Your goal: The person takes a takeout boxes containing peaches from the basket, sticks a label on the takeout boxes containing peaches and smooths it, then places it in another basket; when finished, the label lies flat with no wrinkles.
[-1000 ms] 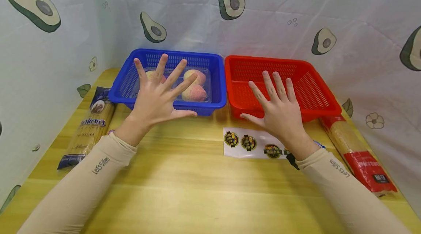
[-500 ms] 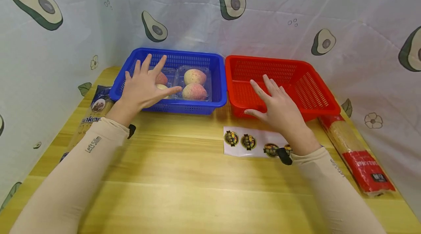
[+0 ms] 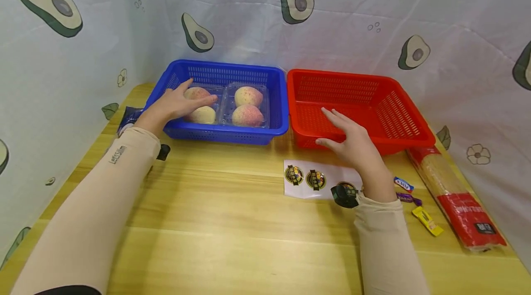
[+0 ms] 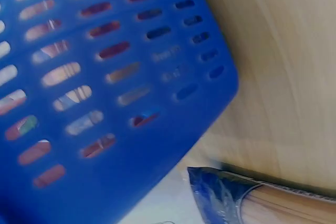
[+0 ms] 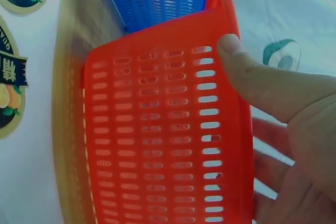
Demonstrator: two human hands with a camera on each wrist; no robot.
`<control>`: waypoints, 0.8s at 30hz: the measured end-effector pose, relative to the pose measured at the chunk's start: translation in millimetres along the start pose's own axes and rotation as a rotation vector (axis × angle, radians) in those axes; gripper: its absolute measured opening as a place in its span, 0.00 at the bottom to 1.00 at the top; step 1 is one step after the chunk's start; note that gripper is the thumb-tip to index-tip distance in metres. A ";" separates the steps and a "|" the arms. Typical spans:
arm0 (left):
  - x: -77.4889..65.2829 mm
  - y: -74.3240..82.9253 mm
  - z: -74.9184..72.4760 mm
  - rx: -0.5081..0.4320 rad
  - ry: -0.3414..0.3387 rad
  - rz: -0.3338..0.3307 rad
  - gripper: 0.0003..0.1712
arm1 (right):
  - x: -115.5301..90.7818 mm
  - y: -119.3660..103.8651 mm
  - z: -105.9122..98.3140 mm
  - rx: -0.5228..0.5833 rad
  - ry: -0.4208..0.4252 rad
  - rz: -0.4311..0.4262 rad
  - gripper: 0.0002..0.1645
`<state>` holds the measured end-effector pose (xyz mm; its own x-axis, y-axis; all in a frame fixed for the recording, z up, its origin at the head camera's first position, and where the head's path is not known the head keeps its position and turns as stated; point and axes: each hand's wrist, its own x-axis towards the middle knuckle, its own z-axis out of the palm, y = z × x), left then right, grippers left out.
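My left hand reaches over the left part of the blue basket, thumb stretched toward the peaches. Peaches sit in clear plastic trays inside it; a pink one lies on the right and a pale one near my left thumb. The left wrist view shows the slotted basket wall but no hand. My right hand is at the front wall of the red basket, fingers over the inside and thumb right at the rim, apart from the fingers.
A sheet of round stickers lies before the red basket. Small wrapped candies, including a yellow one, lie right of it. Red-ended noodles lie along the right edge; a blue-ended pack is partly hidden by my left arm.
Both hands go from widely spread fingers to a relaxed pose. The left hand has moved left and turned; the right has lowered to the red basket's front rim, uncovering the candies.
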<state>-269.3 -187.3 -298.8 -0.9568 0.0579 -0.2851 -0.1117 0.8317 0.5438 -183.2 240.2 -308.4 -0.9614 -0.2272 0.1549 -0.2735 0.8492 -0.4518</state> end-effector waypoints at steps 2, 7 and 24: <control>2.8 -1.1 -1.1 -0.035 -0.037 -0.006 0.72 | -0.9 2.3 1.1 0.014 0.026 -0.043 0.45; 7.5 -7.3 -4.7 -0.087 -0.147 0.002 0.72 | -3.4 6.8 4.8 0.044 0.054 -0.122 0.31; -2.4 -4.1 -5.4 -0.198 0.109 0.032 0.60 | -4.0 8.5 6.9 0.061 0.030 -0.104 0.20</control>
<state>-268.0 -193.8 -296.1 -0.9827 0.0134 -0.1846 -0.1217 0.7050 0.6987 -181.9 245.0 -318.9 -0.9266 -0.2979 0.2294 -0.3742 0.7906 -0.4847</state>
